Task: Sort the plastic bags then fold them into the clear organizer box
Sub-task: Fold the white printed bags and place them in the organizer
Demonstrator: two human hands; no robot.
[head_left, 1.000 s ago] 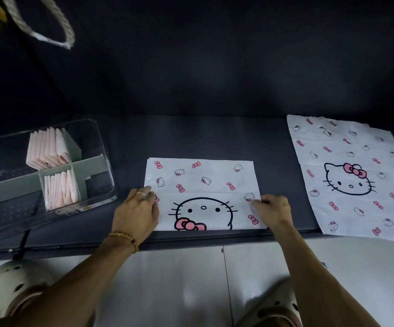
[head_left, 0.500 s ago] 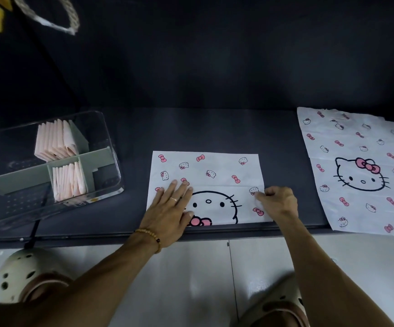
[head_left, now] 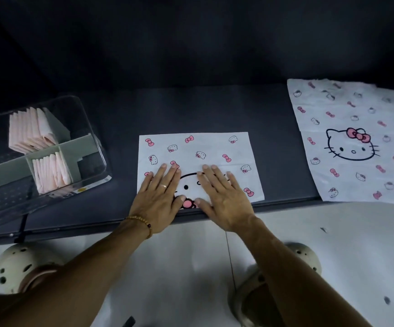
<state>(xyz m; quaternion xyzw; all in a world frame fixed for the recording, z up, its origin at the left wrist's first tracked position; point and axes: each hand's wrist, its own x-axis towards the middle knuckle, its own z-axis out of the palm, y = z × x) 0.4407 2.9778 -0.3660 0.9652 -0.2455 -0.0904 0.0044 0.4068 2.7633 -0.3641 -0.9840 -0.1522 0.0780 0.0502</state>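
Note:
A white plastic bag [head_left: 205, 147] printed with cat faces and pink bows lies folded in half on the dark table [head_left: 215, 107], near its front edge. My left hand [head_left: 159, 194] and my right hand [head_left: 222, 197] rest flat on its near half, side by side, fingers spread, holding nothing. A second bag of the same print [head_left: 356, 138] lies unfolded at the right. The clear organizer box [head_left: 90, 128] stands at the left with grey dividers; two of its compartments hold upright stacks of folded pink bags [head_left: 32, 131].
The table's front edge runs just under my wrists. Below it is a white tiled floor [head_left: 191, 267] with my two cream clogs [head_left: 21, 267]. A dark wall backs the table.
My left hand went from the bag's left edge onto its middle and flattened. My right hand let go of the right edge and now lies flat beside the left.

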